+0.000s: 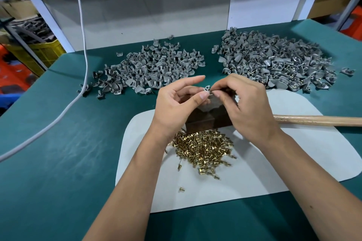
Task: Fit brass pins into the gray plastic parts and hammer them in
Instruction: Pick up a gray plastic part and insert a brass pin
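While both hands (211,101) pinch gray part (206,89), wrists raised

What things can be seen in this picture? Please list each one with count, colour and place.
gray plastic part: one, gray, pinched between both hands
left pile: many parts, gray, far left of centre
right pile: many parts, gray, some with brass, far right
brass pins: many, gold, heap on white mat
white mat: one, white, on table
dark block: one, brown, behind pins
wooden handle: one, tan, right
cable: one, white, left
table: one, green
left hand: holds part
right hand: pinches at part
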Demonstrator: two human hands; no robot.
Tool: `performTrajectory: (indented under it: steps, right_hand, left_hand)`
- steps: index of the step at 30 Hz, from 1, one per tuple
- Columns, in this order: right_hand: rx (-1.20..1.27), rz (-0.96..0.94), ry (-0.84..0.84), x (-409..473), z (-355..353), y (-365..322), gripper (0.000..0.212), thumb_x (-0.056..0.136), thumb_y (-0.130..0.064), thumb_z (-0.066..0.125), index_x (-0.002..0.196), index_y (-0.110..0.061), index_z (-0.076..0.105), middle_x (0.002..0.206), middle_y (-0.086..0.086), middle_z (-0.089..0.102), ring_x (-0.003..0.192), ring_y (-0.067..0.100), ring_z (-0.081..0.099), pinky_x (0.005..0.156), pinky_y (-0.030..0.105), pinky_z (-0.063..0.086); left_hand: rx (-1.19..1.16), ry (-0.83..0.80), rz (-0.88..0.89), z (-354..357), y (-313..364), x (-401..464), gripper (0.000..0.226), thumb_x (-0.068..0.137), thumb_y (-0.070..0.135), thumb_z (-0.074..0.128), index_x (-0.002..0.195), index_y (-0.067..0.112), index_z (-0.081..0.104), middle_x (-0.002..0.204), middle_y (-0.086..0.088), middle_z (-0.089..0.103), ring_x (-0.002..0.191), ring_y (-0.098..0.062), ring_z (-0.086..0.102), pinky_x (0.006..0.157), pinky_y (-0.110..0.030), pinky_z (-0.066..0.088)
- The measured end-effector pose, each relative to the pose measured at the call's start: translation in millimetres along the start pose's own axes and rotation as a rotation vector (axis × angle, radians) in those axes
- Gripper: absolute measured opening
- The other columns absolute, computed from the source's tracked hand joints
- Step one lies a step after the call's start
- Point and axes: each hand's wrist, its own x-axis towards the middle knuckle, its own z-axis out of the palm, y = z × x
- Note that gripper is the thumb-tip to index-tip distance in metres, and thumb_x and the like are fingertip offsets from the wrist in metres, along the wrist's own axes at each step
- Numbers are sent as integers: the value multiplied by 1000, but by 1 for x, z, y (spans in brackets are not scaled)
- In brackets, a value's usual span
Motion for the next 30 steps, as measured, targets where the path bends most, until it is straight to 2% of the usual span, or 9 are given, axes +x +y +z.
performTrajectory:
  steps: [4,6,8,11,15,17,22,26,30]
  right_hand:
    - [26,76,26,-1,1,0,6,95,-7,66,96,-9,72,89,-3,67,84,9,60,78,16,45]
    - [37,105,25,-1,2,-1,6,95,-8,66,97,-8,71,89,-3,66,84,9,60,78,14,44]
    - [47,118,15,-1,3,-2,6,96,-8,66,98,-8,71,91,-3,67,85,9,60,78,13,44]
    - [54,131,15,-1,4,-5,6,97,-10,66,98,-8,72,92,-1,68,86,10,62,78,17,47]
    - [67,137,56,-2,6,-9,6,96,-8,67,96,-6,72,90,-1,69,84,7,62,77,11,45]
    - [69,140,58,-2,6,-10,6,95,-8,67,96,-7,73,90,-1,70,84,5,62,78,10,44]
    - [63,144,68,-1,5,-11,6,94,-8,69,97,-8,73,91,-2,70,86,8,64,78,19,51]
    - [35,157,96,-1,3,-10,5,93,-7,69,93,-6,74,87,0,71,82,11,65,77,27,54]
    - [13,178,106,-1,4,-12,4,91,-7,71,91,-6,75,85,-1,71,79,12,64,75,28,54]
  left_hand:
    - [62,4,48,4,3,-2,57,75,-10,83,127,10,66,112,-15,74,92,-17,74,87,-31,60]
    - [113,10,74,8,2,-2,61,72,-13,84,124,10,66,114,-14,73,95,-20,75,88,-32,60]
    - [158,39,101,13,-1,-3,53,72,-14,84,119,7,70,108,-12,75,94,-24,76,89,-33,61]
    - [221,117,139,18,-5,-3,40,74,-9,84,110,5,76,96,-8,78,88,-20,77,86,-30,61]
    - [163,159,89,18,-7,-3,40,76,-8,84,112,5,72,92,-10,79,89,-20,78,87,-37,62]
    - [155,166,78,18,-7,-3,34,76,-8,85,105,3,71,90,-12,78,88,-23,77,86,-41,63]
    - [104,159,64,19,-8,-2,27,78,-10,81,97,8,74,91,-12,78,88,-25,77,83,-42,64]
    - [81,139,63,24,-10,-3,24,83,-12,76,104,0,76,93,-10,79,87,-21,78,79,-33,63]
    - [184,117,103,24,-11,-3,27,82,-13,75,103,4,77,93,-3,80,87,-15,77,82,-28,62]
